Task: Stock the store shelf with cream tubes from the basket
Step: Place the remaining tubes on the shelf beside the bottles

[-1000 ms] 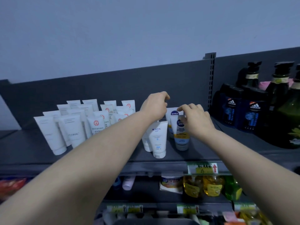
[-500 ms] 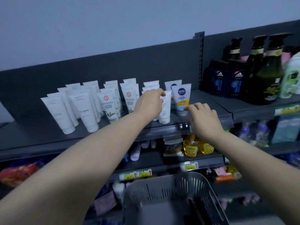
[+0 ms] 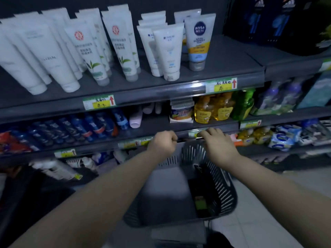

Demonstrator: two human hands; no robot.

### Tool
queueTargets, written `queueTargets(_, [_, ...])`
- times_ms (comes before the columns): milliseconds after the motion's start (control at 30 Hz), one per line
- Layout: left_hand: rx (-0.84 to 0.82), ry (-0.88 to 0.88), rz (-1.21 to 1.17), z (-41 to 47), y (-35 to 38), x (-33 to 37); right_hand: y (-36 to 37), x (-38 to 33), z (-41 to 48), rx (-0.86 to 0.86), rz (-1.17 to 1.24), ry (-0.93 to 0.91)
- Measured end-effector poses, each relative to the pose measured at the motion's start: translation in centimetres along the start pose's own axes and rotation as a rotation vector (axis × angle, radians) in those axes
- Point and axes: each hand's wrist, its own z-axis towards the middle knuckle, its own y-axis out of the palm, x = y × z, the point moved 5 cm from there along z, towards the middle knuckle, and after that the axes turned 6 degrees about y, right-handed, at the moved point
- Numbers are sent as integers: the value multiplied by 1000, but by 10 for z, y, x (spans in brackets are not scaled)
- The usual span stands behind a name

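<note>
Several white cream tubes (image 3: 166, 51) stand cap-down in rows on the top shelf (image 3: 161, 90). A Nivea Men tube (image 3: 198, 40) with a yellow and blue band ends the row on the right. Below, the grey slatted basket (image 3: 221, 178) sits in front of the lower shelves. Inside it, along the right wall, lies a dark item with a green patch (image 3: 200, 194). My left hand (image 3: 163, 143) hovers over the basket's far rim with its fingers curled and nothing visible in it. Just right of it, my right hand (image 3: 219, 144) is palm down with loosely spread fingers, holding nothing.
Blue bottles (image 3: 86, 126) fill the second shelf on the left, with yellow bottles (image 3: 213, 110) and a green one (image 3: 243, 104) on the right. Dark boxed products (image 3: 268, 20) stand at the upper right. Pale floor tiles (image 3: 259, 194) lie right of the basket.
Both hands have left the tubes on the top shelf and dropped to the basket's far rim. The view has tilted down, so the basket is now fully in sight.
</note>
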Motion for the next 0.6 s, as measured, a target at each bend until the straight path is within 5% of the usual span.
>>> queueTargets(133, [-265, -178, -88, 2, 89, -33, 40, 7, 8, -150, 7, -41])
queueTargets(433, [-422, -551, -363, 3, 206, -54, 101, 12, 29, -393, -62, -238])
queueTargets(600, [-347, -687, -480, 13, 233, -36, 124, 12, 38, -415, -75, -321])
